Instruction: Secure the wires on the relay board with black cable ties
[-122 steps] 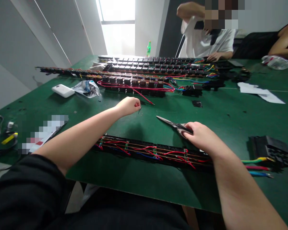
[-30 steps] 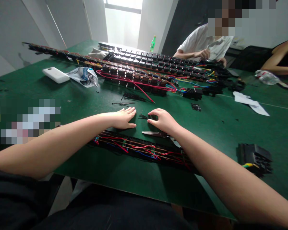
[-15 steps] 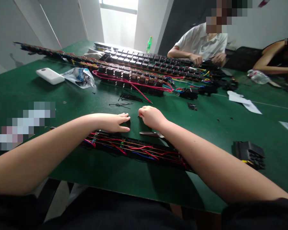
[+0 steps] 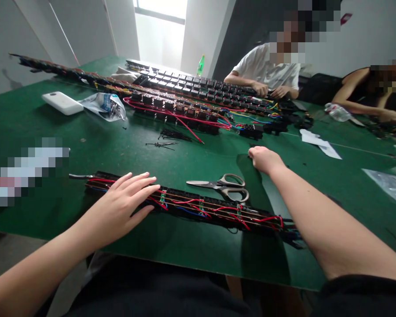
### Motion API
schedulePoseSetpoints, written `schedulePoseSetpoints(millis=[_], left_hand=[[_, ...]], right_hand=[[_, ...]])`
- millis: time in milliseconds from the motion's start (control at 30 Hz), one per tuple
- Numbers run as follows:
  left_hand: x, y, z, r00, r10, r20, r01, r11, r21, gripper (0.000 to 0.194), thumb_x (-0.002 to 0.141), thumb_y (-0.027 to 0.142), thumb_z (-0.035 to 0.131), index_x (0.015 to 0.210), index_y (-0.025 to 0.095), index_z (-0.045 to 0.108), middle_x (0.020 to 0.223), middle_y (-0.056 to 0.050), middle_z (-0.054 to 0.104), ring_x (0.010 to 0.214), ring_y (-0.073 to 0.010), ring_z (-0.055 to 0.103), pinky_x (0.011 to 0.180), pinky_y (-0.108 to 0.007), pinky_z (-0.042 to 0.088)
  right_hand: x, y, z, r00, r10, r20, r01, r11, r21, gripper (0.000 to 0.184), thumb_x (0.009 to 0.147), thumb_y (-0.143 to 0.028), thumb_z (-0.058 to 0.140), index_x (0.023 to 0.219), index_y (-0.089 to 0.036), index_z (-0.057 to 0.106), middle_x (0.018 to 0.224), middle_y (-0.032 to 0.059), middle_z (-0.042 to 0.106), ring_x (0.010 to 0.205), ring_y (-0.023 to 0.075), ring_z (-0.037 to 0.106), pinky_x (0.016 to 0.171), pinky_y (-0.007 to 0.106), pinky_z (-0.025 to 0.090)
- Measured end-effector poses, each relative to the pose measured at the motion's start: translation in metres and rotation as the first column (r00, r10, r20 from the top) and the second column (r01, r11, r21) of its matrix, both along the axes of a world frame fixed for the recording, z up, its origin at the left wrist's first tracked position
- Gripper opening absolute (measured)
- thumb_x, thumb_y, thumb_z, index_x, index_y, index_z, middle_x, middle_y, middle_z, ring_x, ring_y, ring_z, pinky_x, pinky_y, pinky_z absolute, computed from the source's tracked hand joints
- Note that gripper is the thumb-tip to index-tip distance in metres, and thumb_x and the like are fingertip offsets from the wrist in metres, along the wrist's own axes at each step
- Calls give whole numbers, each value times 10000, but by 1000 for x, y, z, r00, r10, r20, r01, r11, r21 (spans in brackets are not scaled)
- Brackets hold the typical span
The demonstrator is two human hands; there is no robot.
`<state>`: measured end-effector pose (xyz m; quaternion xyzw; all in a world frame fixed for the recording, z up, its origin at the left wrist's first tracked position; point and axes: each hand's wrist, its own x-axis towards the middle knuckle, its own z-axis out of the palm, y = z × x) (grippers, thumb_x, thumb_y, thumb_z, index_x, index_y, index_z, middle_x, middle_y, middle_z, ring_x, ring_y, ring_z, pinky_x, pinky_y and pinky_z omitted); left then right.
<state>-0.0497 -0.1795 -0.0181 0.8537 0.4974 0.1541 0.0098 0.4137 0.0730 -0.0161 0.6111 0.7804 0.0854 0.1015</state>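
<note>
The left hand (image 4: 127, 200) is open, fingers spread, over the left part of the wired strip (image 4: 185, 203), which lies across the near side of the table (image 4: 204, 163) (contact is hard to judge). The right hand (image 4: 266, 159) is closed, fingers curled in, farther off and to the right; whether it grips anything cannot be told. Between the hands, scissors (image 4: 218, 185) lie just beyond the strip, blades to the left. Farther off are black ties (image 4: 174, 134), then a red wire (image 4: 185, 125) and the far strips (image 4: 194, 83). Left of these sit a bag (image 4: 107, 107) and a white case (image 4: 62, 103); right, paper (image 4: 320, 143). Two people sit at the far right
</note>
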Motion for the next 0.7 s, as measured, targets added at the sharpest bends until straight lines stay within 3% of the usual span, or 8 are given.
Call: schedulePoseSetpoints(millis=[100, 233, 467, 700], left_hand=[[-15, -9, -10, 1000, 10, 25, -12, 996, 85, 446, 1061, 459, 505, 1464, 272, 548, 1554, -63, 599, 1510, -287, 492, 1275, -567, 363], [-20, -17, -4, 997, 14, 69, -22, 991, 130, 431, 1062, 404, 515, 1464, 249, 522, 1530, -80, 603, 1502, -260, 479, 1283, -490, 342], [-18, -26, 14, 995, 53, 87, -74, 965, 251, 407, 1040, 313, 543, 1434, 212, 532, 1469, -113, 620, 1444, -278, 523, 1298, -521, 326], [-15, -22, 14, 999, 48, -3, -45, 943, 328, 396, 1013, 252, 580, 1407, 224, 547, 1404, -115, 668, 1370, -293, 590, 1273, -579, 360]], right_hand=[[31, 5, -12, 996, -78, -32, 80, 993, 86, 373, 1021, -403, 652, 1335, -203, 645, 1372, 111, 652, 1158, 239, 674, 978, 467, 599], [49, 16, -29, 988, -107, -107, 122, 981, 148, 376, 1019, -404, 656, 1334, -199, 644, 1364, 111, 655, 1152, 238, 677, 972, 463, 601], [55, 32, -42, 974, -81, -211, 127, 969, 213, 381, 1018, -405, 657, 1337, -196, 642, 1364, 112, 655, 1153, 240, 677, 973, 467, 600], [54, 36, -46, 955, -31, -297, 108, 963, 248, 393, 1014, -405, 662, 1343, -190, 638, 1363, 112, 655, 1157, 245, 676, 973, 474, 600]])
